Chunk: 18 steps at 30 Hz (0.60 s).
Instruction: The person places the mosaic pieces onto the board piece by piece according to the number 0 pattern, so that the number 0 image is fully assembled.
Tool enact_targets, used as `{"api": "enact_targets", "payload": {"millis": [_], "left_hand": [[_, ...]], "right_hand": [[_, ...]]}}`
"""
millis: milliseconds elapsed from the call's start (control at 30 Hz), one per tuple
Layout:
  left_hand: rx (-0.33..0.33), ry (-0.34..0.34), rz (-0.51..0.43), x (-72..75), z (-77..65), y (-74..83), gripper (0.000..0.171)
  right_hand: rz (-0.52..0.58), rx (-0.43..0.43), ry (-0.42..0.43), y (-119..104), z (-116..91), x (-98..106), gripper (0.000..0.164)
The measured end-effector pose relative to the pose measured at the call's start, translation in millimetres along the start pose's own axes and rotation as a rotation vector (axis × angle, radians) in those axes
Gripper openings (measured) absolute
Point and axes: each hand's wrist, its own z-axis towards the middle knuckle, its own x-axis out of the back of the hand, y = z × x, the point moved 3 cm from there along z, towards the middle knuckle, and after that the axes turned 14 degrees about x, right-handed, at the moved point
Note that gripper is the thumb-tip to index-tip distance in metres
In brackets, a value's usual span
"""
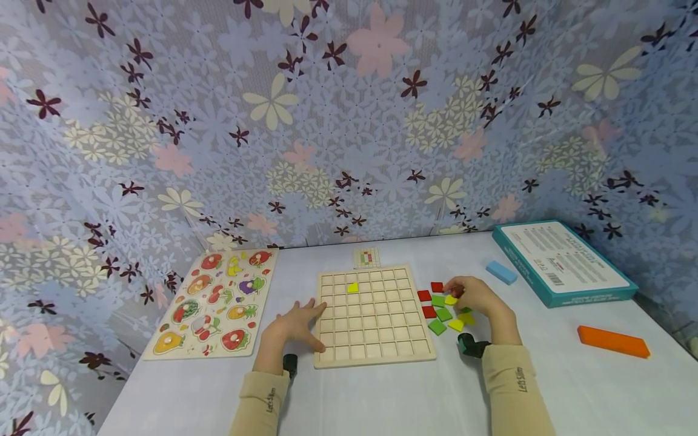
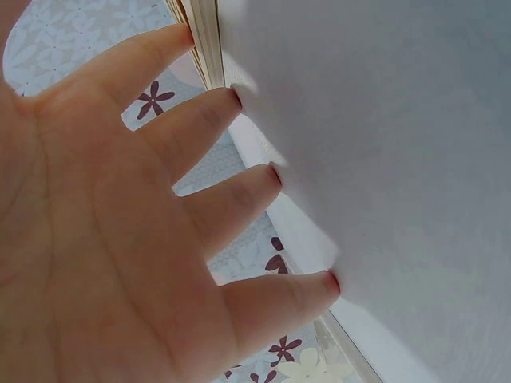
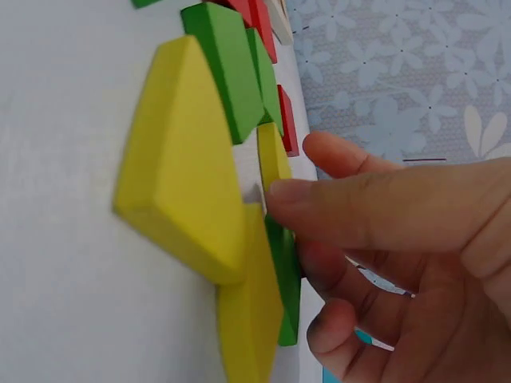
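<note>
My right hand (image 1: pixel 473 294) is over a group of loose square tiles right of the pale wooden grid board (image 1: pixel 376 361). Its thumb tip reaches a yellow tile (image 3: pixel 273 152) lying on the table; the index fingertip stays apart, raised behind it. Around it lie green tiles (image 1: pixel 437 327), red tiles (image 1: pixel 429 312) and more yellow tiles (image 3: pixel 172 152), two of them overlapping. My left hand (image 1: pixel 294 327) spreads its fingers at the board's left edge, thumb near the lower corner. One yellow tile (image 1: pixel 353 287) sits in the upper part of the grid.
A small pattern card (image 1: pixel 366 258) lies behind the board. On the left is a fruit puzzle board (image 1: pixel 215 303). To the right are a teal-edged box (image 1: pixel 564 260), a blue block (image 1: pixel 501 272) and an orange bar (image 1: pixel 613 342). A floral cloth hangs behind the table.
</note>
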Motion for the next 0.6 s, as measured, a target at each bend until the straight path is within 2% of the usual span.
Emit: {"api": "enact_targets", "payload": {"millis": [300,600], "left_hand": [[0.009,0.006,0.009,2.1,-1.2,0.9,0.095],[0.008,0.002,0.008,1.3,-1.7,1.0,0.095]], "right_hand": [[-0.092,-0.042,0.009,-0.8,0.0,2.0,0.027],[-0.101,-0.042,0.002,-0.1,-0.9,3.0,0.024]]}}
